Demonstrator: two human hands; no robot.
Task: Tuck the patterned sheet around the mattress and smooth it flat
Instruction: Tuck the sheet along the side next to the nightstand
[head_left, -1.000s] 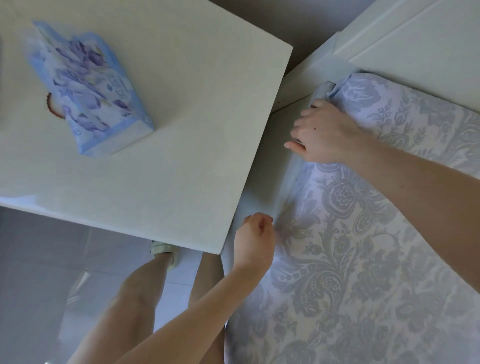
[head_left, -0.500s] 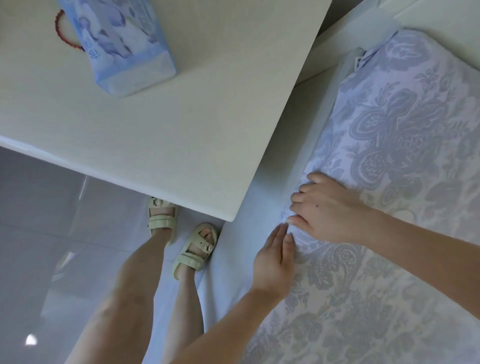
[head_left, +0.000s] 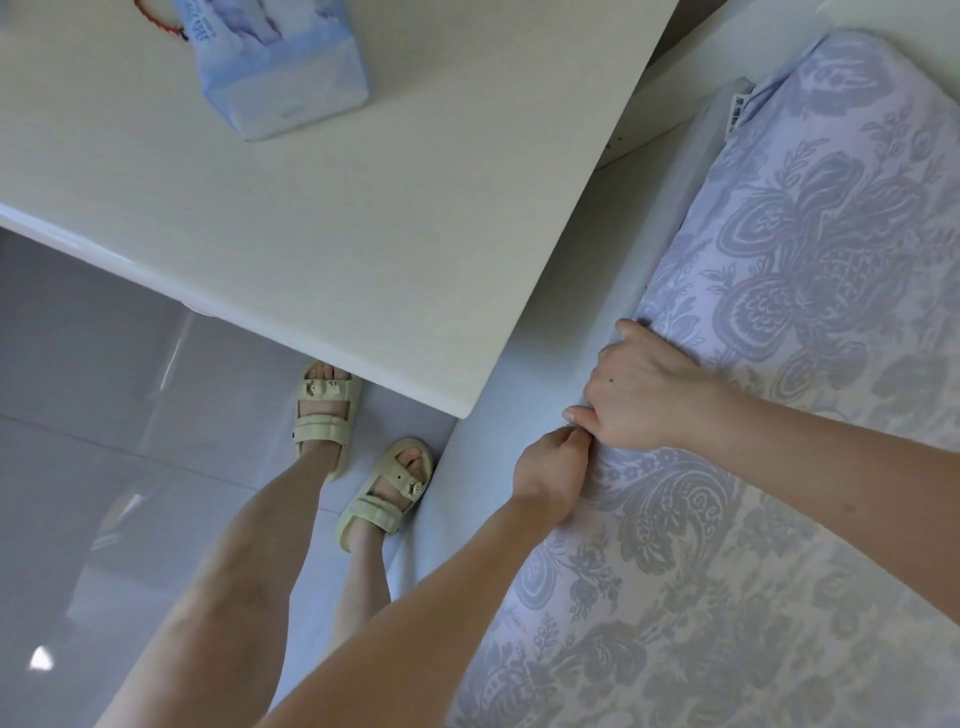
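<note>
The patterned sheet (head_left: 789, 291), pale lilac with grey floral print, covers the mattress on the right and wraps over its left edge. My right hand (head_left: 644, 395) lies over that edge with fingers curled down around the sheet's fold. Directly below it, my left hand (head_left: 550, 473) pinches the sheet at the same edge, its fingertips touching those of my right hand. The fingertips of both hands are partly hidden in the fold. A white side panel of the bed (head_left: 566, 332) runs along the mattress edge.
A white table (head_left: 363, 208) stands close to the bed's left side, leaving a narrow gap. On it sits a blue floral tissue pack (head_left: 280, 67). My legs and pale sandals (head_left: 322, 415) stand on the glossy grey floor (head_left: 78, 415).
Both hands moved down along the mattress edge from near the top corner. My left hand went from lying flat to pinching the sheet beside my right hand.
</note>
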